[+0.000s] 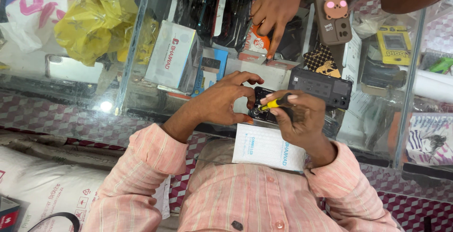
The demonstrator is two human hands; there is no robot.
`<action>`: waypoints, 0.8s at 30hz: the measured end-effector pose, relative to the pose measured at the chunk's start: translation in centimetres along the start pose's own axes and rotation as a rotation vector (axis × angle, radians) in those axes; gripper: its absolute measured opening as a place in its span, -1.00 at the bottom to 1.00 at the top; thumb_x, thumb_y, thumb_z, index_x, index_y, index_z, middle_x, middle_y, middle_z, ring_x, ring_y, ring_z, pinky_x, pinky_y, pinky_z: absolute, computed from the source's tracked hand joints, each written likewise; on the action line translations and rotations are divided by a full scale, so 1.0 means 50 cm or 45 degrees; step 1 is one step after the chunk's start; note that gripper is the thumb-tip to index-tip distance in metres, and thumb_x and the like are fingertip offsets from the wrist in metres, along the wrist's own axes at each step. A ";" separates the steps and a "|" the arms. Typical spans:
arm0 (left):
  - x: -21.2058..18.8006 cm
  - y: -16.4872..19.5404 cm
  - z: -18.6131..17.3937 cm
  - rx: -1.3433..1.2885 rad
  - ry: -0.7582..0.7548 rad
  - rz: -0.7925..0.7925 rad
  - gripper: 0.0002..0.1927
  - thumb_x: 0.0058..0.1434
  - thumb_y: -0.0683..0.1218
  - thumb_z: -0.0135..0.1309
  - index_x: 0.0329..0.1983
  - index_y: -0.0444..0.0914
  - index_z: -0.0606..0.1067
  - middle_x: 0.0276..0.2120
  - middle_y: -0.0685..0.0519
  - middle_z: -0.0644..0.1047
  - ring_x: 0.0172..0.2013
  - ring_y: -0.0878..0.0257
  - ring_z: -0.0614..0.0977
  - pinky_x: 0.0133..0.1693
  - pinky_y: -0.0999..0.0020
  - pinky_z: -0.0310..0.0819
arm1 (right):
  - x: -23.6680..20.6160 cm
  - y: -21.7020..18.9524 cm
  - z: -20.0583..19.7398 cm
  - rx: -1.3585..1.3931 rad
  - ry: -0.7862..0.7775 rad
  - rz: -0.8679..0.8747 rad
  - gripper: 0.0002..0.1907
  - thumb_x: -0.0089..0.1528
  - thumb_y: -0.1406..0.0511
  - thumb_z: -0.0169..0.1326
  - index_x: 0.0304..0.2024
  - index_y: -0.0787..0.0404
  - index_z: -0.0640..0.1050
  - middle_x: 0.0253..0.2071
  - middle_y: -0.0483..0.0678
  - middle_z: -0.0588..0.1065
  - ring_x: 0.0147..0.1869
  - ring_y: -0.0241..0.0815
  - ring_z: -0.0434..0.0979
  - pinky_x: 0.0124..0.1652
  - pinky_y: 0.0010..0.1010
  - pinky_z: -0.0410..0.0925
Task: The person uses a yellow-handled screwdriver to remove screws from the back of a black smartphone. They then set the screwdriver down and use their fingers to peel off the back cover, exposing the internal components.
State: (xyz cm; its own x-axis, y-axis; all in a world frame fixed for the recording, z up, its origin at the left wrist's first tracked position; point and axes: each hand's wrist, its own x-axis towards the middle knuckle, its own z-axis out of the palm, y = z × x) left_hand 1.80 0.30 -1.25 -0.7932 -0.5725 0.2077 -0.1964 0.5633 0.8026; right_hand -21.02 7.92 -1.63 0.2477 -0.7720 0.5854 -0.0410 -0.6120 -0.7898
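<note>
My left hand (225, 101) curls around the left edge of an opened black phone (261, 110) lying on the glass counter (85, 97), thumb and fingers steadying it. My right hand (300, 118) pinches a small yellow-handled screwdriver (275, 102) whose tip points down at the phone's upper part. Most of the phone is hidden under both hands. A white flat parts box (267, 148) lies at the counter's near edge just below my hands.
Another person's hand (273, 10) rests fingertips on the glass at the far side, beside a brown phone case with a bear (331, 12). A black phone back panel (321, 87) lies right of my hands. A crumpled yellow bag (94, 22) sits far left.
</note>
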 end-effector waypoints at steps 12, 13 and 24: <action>-0.013 0.025 -0.013 0.067 0.102 0.170 -0.81 0.08 -0.13 0.33 -0.24 -0.23 0.61 0.23 -0.08 0.42 0.22 -0.04 0.45 0.21 0.10 0.39 | -0.005 -0.001 -0.022 0.021 0.039 -0.022 -0.47 0.35 0.55 0.05 0.22 0.15 0.11 0.04 0.29 0.47 0.10 0.05 0.64 0.05 -0.20 0.58; -0.015 0.032 -0.011 0.158 0.102 0.176 -0.83 0.07 -0.15 0.30 -0.26 -0.23 0.62 0.21 -0.07 0.44 0.22 -0.03 0.45 0.19 0.09 0.40 | -0.006 -0.003 -0.028 0.017 0.054 -0.030 -0.47 0.36 0.55 0.05 0.22 0.15 0.11 0.04 0.29 0.47 0.09 0.05 0.65 0.04 -0.21 0.58; -0.028 0.069 0.008 0.742 0.053 0.300 -0.87 0.15 -0.13 0.11 -0.35 -0.29 0.61 0.02 0.01 0.51 0.14 0.10 0.51 0.06 0.16 0.47 | -0.029 0.000 -0.026 -0.065 -0.019 -0.018 -0.44 0.31 0.54 0.11 0.22 0.18 0.14 0.00 0.28 0.49 0.07 0.07 0.66 0.04 -0.22 0.60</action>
State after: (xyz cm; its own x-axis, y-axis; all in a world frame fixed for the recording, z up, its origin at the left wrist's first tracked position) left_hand 2.00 3.30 1.01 -0.8328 -0.4093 0.3728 -0.3099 0.9027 0.2986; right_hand -22.65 8.83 -2.25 0.2626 -0.7608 0.5935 -0.0867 -0.6312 -0.7708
